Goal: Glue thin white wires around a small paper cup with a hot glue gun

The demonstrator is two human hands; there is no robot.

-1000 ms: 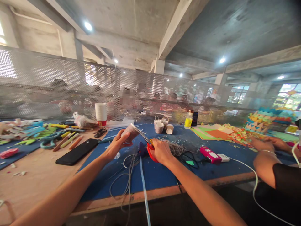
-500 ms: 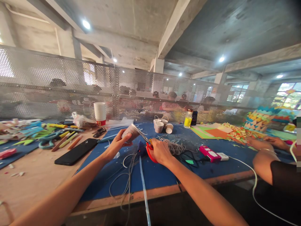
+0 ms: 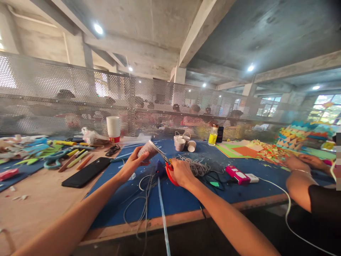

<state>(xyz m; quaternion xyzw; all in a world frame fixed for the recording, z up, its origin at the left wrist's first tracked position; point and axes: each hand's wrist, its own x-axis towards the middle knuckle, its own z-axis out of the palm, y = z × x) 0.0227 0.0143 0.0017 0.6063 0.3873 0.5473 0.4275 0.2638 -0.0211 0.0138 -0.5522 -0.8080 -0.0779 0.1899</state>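
Note:
A small cup wrapped in grey cord (image 3: 148, 150) is tilted in my left hand (image 3: 135, 160), its rim turned to the right. My right hand (image 3: 181, 171) grips red-handled scissors (image 3: 170, 174), whose blades point up and left to the cup's rim. Whether the blades touch the cup I cannot tell. Right of my right hand lies a loose bundle of grey cord (image 3: 199, 168). More cord (image 3: 146, 199) hangs over the table's front edge beside a pale strip (image 3: 163, 213). Behind my hands stand several small cord-covered cups (image 3: 179, 143).
A black phone (image 3: 86, 172), tools and a stack of paper cups (image 3: 113, 128) are on the left. A yellow-labelled bottle (image 3: 212, 136), a pink device (image 3: 237, 175) and coloured paper (image 3: 239, 148) lie right, near another person's hands (image 3: 299, 164).

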